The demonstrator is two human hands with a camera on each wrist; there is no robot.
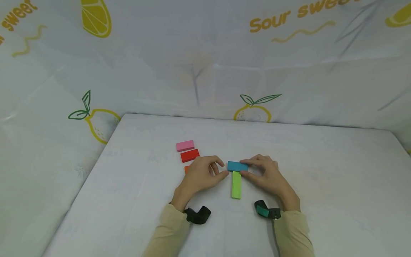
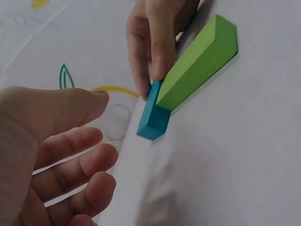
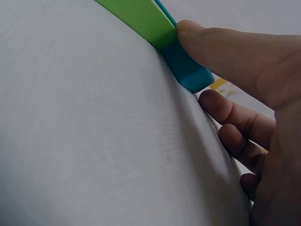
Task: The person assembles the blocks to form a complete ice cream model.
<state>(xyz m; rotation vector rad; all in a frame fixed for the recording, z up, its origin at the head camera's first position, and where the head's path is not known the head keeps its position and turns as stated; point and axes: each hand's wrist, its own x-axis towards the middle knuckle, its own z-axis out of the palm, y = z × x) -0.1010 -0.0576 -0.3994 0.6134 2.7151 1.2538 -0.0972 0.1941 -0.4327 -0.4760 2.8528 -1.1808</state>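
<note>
A blue block (image 1: 237, 166) lies crosswise at the far end of a green block (image 1: 236, 185), the two meeting in a T on the table. My right hand (image 1: 264, 173) pinches the blue block's right end, thumb on the near side and index finger on the far side. In the right wrist view the thumb (image 3: 193, 35) presses against the blue block by the joint with the green one. Just left of the blue block, my left hand (image 1: 203, 172) holds nothing, its thumb and fingers apart. The left wrist view shows a gap between its fingertips and the blocks.
Left of my left hand, a pink block (image 1: 185, 146) and a red block (image 1: 190, 155) lie in a column. Below them is an orange block (image 1: 187, 169), partly hidden by the left hand. A white cloth covers the table (image 1: 337, 171); a lemon-print curtain (image 1: 154, 71) hangs behind.
</note>
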